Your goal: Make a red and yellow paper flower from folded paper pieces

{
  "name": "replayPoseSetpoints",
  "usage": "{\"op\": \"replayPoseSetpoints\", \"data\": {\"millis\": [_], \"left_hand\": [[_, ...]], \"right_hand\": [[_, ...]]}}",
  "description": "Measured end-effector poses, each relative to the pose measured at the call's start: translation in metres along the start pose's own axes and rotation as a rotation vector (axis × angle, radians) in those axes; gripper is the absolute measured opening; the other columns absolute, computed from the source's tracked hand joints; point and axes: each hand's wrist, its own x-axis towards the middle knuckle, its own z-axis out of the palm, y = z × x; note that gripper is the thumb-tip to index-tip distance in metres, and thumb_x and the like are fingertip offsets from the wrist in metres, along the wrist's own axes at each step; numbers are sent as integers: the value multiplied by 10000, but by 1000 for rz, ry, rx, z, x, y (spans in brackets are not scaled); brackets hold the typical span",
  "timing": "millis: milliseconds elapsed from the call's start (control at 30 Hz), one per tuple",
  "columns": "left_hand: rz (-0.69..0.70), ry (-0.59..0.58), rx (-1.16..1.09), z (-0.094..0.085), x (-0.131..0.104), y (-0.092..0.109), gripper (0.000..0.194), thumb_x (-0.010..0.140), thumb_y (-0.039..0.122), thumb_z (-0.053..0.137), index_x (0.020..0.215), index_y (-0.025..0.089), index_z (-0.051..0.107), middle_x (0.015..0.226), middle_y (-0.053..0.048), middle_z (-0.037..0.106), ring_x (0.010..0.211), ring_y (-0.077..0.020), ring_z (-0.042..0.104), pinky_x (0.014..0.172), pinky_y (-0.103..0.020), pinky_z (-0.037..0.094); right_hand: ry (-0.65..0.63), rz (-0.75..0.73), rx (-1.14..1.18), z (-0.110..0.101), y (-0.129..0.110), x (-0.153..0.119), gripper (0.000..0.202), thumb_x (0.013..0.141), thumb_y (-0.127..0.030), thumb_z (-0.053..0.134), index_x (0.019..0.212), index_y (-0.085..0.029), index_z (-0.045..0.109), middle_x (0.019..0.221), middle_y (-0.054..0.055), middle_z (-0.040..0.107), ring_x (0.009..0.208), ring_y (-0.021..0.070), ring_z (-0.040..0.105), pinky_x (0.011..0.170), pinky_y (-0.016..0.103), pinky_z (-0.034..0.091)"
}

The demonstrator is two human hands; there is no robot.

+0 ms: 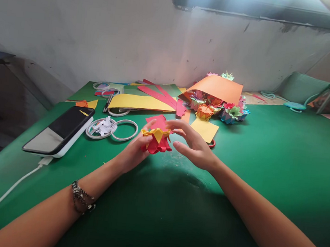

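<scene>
A red and yellow paper flower (157,140) is held above the green table by my left hand (135,152), whose thumb and fingers grip its left side. Just right of the flower, my right hand (196,146) has its fingers apart and curved towards it, with nothing in them. Behind the hands lie a red paper piece (157,122) and a yellow paper square (207,130), with a red scissor handle (212,144) showing under the square's edge.
A phone on a white block (61,130) with a cable lies left. Beside it are tape rings (124,130), one holding white scraps. Yellow sheet (143,102) and red strips (158,97) lie behind. Finished paper flowers (233,113) sit under an orange sheet (218,88).
</scene>
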Motion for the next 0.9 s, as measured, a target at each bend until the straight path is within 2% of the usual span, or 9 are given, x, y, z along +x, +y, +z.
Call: {"op": "replayPoseSetpoints", "data": {"millis": [100, 233, 400, 467, 533, 667, 800, 900], "left_hand": [[33, 35, 70, -3, 0, 5, 823, 649, 329, 597, 1356, 280, 178, 1219, -43, 512, 1043, -225, 536, 846, -372, 444], [34, 24, 72, -8, 1, 8, 852, 645, 374, 599, 1366, 273, 156, 1227, -61, 514, 994, -217, 569, 830, -350, 456], [48, -83, 138, -17, 6, 5, 892, 655, 353, 590, 1383, 248, 85, 1100, -62, 594, 924, -202, 597, 781, -316, 463], [53, -122, 236, -21, 7, 5, 908, 672, 314, 583, 1388, 231, 31, 1060, -69, 607, 904, -202, 604, 793, -327, 458], [53, -158, 382, -25, 8, 5, 910, 680, 271, 580, 1387, 231, 10, 1113, -90, 577, 935, -212, 596, 826, -345, 448], [87, -236, 699, -31, 8, 9, 853, 681, 227, 562, 1379, 274, 74, 1304, -111, 419, 1133, -265, 482, 912, -400, 407], [113, -314, 944, -35, 6, 13, 841, 689, 242, 548, 1381, 277, 72, 1424, -110, 227, 1320, -289, 215, 1032, -479, 264], [121, -291, 1103, -39, 5, 15, 876, 692, 268, 576, 1384, 268, 39, 1415, -120, 222, 1331, -275, 185, 1064, -497, 198]], "right_hand": [[-42, 26, -15, -2, 3, 0, 392, 809, -227, 489, 1195, -250, 422, 1255, 54, 453, 1174, 180, 417, 1005, 396, 349], [-119, 3, -27, -2, 5, 0, 498, 794, -243, 522, 1259, -274, 350, 1317, 40, 402, 1205, 174, 388, 1035, 390, 322], [-131, -8, -129, 2, 7, 0, 664, 713, -217, 608, 1298, -274, 297, 1295, 61, 383, 1200, 186, 376, 1017, 388, 350], [-123, -16, -152, 2, 7, 1, 663, 704, -225, 619, 1290, -262, 311, 1274, 72, 387, 1193, 189, 378, 1005, 389, 363], [-125, -13, -146, 1, 7, 2, 650, 706, -268, 631, 1280, -242, 326, 1274, 84, 384, 1195, 192, 375, 1004, 390, 364], [-154, 32, -120, -4, 8, 2, 600, 732, -384, 610, 1254, -235, 354, 1281, 86, 384, 1204, 204, 370, 1011, 412, 348], [-130, 114, -104, -6, 10, 2, 461, 821, -458, 463, 1225, -248, 385, 1252, 76, 416, 1192, 209, 387, 1004, 441, 340], [-102, 175, -93, -6, 13, 3, 473, 824, -508, 424, 1210, -236, 400, 1247, 87, 426, 1184, 217, 403, 996, 448, 344]]}}
